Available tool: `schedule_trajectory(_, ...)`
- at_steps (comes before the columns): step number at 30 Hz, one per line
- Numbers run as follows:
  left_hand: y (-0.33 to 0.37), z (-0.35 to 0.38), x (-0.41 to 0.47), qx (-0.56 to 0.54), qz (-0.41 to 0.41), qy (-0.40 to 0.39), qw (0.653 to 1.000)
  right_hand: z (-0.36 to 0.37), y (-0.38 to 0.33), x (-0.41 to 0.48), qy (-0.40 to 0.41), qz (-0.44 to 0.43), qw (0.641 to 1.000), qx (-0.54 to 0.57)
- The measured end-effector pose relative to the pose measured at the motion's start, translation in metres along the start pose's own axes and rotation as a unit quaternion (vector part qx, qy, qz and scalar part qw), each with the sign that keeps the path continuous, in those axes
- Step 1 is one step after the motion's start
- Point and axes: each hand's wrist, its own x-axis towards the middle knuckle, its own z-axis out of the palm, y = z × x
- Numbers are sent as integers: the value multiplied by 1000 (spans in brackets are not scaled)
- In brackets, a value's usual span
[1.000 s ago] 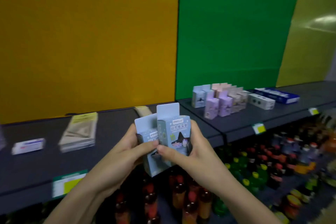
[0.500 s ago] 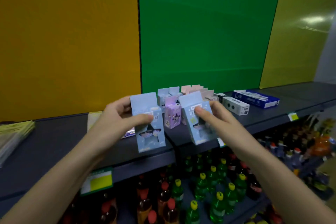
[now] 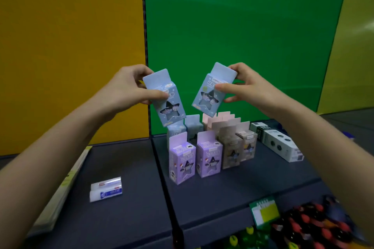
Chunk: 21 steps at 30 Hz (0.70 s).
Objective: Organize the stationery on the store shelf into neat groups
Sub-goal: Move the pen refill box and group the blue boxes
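Above the shelf (image 3: 232, 184), left hand (image 3: 129, 89) grip clamped on blue box (image 3: 165, 98); right hand (image 3: 245, 85) likewise, second blue box (image 3: 212, 92)

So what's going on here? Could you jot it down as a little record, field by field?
left hand: left hand holds a blue box, tilted, in the air
right hand: right hand holds a second blue box, tilted the other way
below them: upright purple boxes, beige boxes, more blue ones behind
right of group: white carton lying flat
left section: small wrapped pack
surface: dark shelf
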Motion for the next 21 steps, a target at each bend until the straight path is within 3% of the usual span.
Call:
schedule_trajectory(7,-20,27,31,90,-35,-24,995,2,42,45,-71,-2,997,-22)
schedule_trajectory(21,-73,70,35,156,-68,-53,984,11,91,80,-239,-14,965,-109)
